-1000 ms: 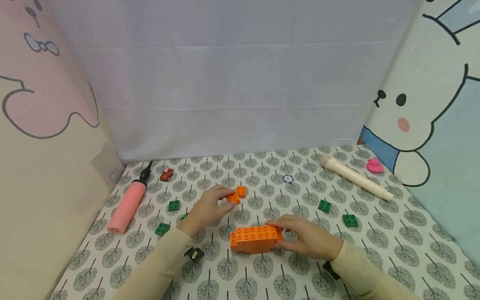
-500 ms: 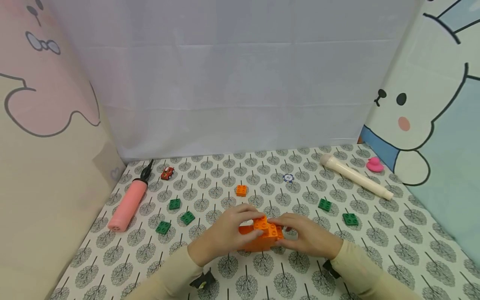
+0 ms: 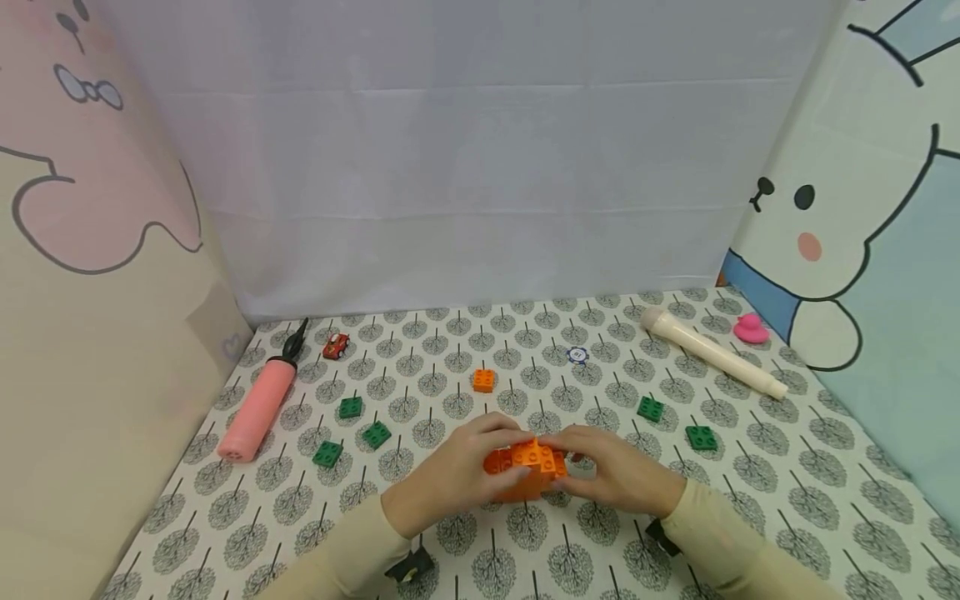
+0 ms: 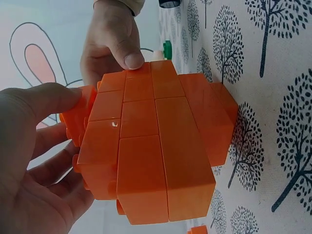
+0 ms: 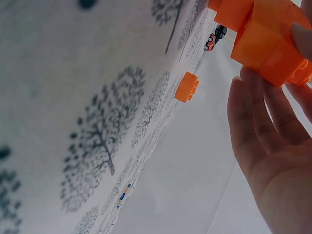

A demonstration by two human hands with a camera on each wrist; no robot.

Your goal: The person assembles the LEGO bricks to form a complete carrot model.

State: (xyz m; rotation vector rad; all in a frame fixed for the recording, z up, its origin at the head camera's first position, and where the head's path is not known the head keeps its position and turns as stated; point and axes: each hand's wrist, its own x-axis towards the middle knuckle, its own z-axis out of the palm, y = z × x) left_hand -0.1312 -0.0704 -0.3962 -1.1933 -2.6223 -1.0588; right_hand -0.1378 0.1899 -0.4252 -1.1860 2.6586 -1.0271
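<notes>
A stepped structure of joined orange toy bricks [image 3: 531,485] stands on the tablecloth in front of me. My left hand [image 3: 467,460] pinches one small orange brick [image 4: 78,117] between thumb and fingers, at the studded top of the structure. Whether that brick is pressed fully down I cannot tell. My right hand [image 3: 622,473] holds the structure's right end, its thumb on the near side and fingers on the far side. In the right wrist view, fingers [image 5: 280,114] touch the orange bricks. The left hand hides part of the structure's left end in the head view.
Beyond the hands lies a single orange brick [image 3: 483,381]. Several green bricks [image 3: 377,434] lie to the left and right. Farther out are a pink pump [image 3: 258,408], a red toy car [image 3: 336,346], a poker chip [image 3: 577,355], a cream microphone-like stick [image 3: 712,353] and a pink duck [image 3: 751,328].
My left hand has carried the small orange brick from beside the loose one back toward me and onto the structure's top. The right hand has stayed on the structure's right end.
</notes>
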